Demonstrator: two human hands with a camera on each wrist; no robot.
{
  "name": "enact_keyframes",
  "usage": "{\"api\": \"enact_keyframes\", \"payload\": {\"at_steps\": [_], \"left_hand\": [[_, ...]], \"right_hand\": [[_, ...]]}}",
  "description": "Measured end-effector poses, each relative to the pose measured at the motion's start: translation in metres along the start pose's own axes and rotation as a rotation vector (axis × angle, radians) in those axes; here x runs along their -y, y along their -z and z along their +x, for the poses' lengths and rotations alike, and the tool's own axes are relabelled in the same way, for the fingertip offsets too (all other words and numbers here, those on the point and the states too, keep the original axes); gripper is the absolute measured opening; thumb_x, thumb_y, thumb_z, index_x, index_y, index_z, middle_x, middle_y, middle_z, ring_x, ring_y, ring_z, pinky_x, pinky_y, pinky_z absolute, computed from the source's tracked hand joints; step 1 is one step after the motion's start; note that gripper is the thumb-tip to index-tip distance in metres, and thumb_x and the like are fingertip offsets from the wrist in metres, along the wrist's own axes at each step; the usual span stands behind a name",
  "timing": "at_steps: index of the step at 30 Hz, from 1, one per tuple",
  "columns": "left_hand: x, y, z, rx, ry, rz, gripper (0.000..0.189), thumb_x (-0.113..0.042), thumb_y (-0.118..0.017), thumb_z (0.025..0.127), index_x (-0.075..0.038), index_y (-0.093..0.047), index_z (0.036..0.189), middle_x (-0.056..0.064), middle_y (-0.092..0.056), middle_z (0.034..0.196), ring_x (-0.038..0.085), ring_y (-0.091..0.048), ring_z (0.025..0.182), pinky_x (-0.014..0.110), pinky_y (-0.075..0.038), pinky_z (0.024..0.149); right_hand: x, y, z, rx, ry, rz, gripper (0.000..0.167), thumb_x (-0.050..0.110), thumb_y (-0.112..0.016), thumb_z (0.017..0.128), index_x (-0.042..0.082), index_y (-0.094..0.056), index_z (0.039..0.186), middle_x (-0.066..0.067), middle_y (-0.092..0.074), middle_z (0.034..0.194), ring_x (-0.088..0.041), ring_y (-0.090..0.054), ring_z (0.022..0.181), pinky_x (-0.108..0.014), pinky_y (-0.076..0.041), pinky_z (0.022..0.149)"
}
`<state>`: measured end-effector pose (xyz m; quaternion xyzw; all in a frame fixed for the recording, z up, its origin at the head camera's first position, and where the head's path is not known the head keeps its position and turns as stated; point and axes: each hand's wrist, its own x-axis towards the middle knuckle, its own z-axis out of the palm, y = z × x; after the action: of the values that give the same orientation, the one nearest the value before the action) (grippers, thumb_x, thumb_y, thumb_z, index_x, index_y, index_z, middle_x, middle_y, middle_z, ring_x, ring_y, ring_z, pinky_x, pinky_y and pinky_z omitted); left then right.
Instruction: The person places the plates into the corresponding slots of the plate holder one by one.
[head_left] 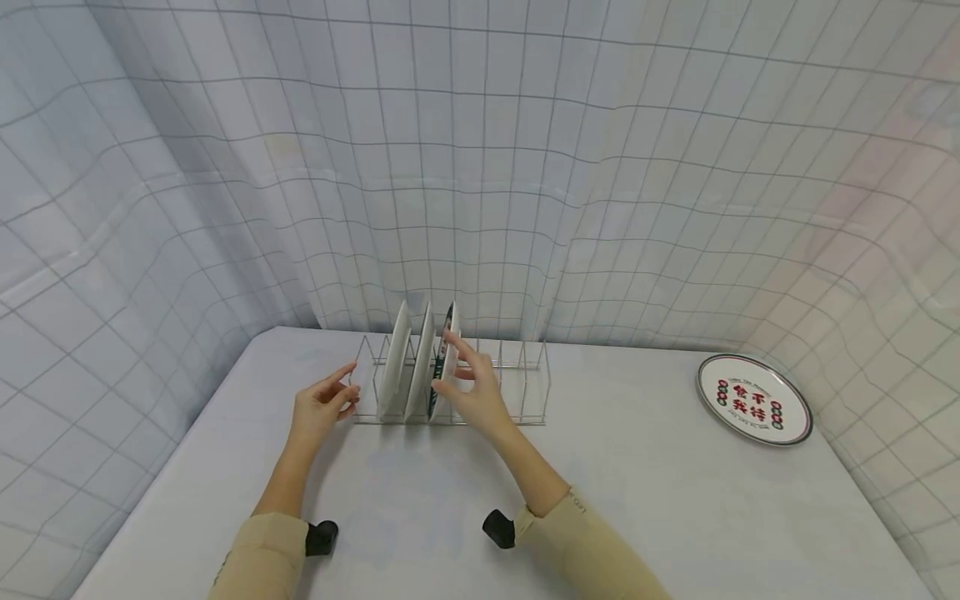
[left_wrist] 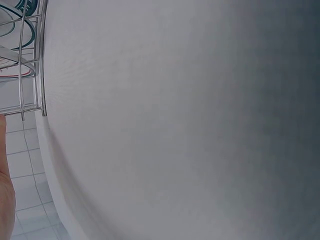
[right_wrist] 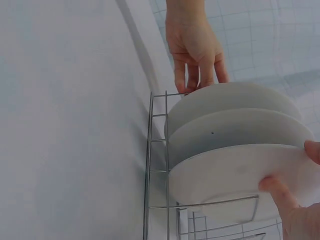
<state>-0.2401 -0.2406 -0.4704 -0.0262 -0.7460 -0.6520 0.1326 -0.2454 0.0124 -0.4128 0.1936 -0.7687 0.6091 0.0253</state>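
Three white plates stand on edge in a wire dish rack (head_left: 528, 423): a left plate (head_left: 396, 367), a middle plate (head_left: 420, 371) and a right plate (right_wrist: 225, 172), which has a dark green patterned rim on its inner face. My right hand (head_left: 480, 400) grips the right plate by its near side, thumb low on its back and fingertips higher at its edge. At the rack's left end, my left hand (head_left: 321, 407) pinches the end wire with thumb and fingers, beside the left plate. The left wrist view catches only a sliver of that hand.
A white plate (head_left: 753, 400) with a dark rim and red characters lies flat at the right of the white table (head_left: 637, 483). Grid-patterned white curtains (head_left: 480, 167) enclose the table at the back and sides. The rack's right slots hold no plates.
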Motion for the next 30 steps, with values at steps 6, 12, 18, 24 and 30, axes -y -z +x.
{"api": "enact_keyframes", "payload": {"at_steps": [6,12,18,24,30], "left_hand": [[0.001,0.001,0.000,-0.003,0.000,-0.001,0.042,-0.007,-0.060,0.087,0.005,-0.050,0.126,-0.009,-0.062,0.073,0.002,-0.061,0.070,0.018,-0.055,0.064],[0.001,0.000,0.001,-0.004,0.004,0.002,0.042,-0.006,-0.060,0.087,0.005,-0.050,0.126,-0.010,-0.061,0.072,0.001,-0.060,0.069,0.018,-0.055,0.064],[0.001,0.000,0.001,-0.002,0.002,-0.003,0.042,-0.006,-0.060,0.088,0.005,-0.050,0.126,-0.009,-0.061,0.072,0.002,-0.061,0.070,0.017,-0.055,0.065],[0.001,0.000,0.001,-0.001,-0.014,0.008,0.042,-0.005,-0.060,0.087,0.006,-0.050,0.126,-0.010,-0.061,0.073,0.001,-0.061,0.070,0.016,-0.055,0.064],[0.003,0.000,0.001,0.000,-0.029,0.012,0.041,-0.004,-0.060,0.087,0.006,-0.050,0.125,-0.010,-0.061,0.072,0.001,-0.060,0.069,0.016,-0.055,0.063]], "right_hand": [[-0.005,-0.002,-0.002,0.006,0.033,-0.013,0.068,0.012,-0.068,0.083,0.031,-0.036,0.140,-0.013,-0.038,0.125,-0.030,-0.047,0.109,-0.031,-0.054,0.077],[0.000,0.008,-0.006,0.045,-0.016,0.034,0.072,0.017,-0.067,0.085,0.032,-0.026,0.143,-0.013,-0.033,0.135,-0.030,-0.045,0.115,-0.035,-0.052,0.084],[0.019,0.047,-0.021,-0.054,-0.053,0.191,0.073,0.006,-0.063,0.086,0.017,-0.020,0.145,-0.019,-0.032,0.137,-0.036,-0.040,0.121,-0.042,-0.047,0.093],[-0.009,0.108,-0.034,-0.315,0.004,0.274,0.069,0.006,-0.062,0.087,0.014,-0.022,0.142,-0.015,-0.037,0.131,-0.029,-0.043,0.118,-0.028,-0.046,0.093],[-0.030,0.175,-0.058,-0.596,-0.078,0.394,0.066,-0.001,-0.058,0.087,0.017,-0.024,0.140,-0.008,-0.039,0.126,-0.020,-0.046,0.112,-0.021,-0.048,0.089]]}}
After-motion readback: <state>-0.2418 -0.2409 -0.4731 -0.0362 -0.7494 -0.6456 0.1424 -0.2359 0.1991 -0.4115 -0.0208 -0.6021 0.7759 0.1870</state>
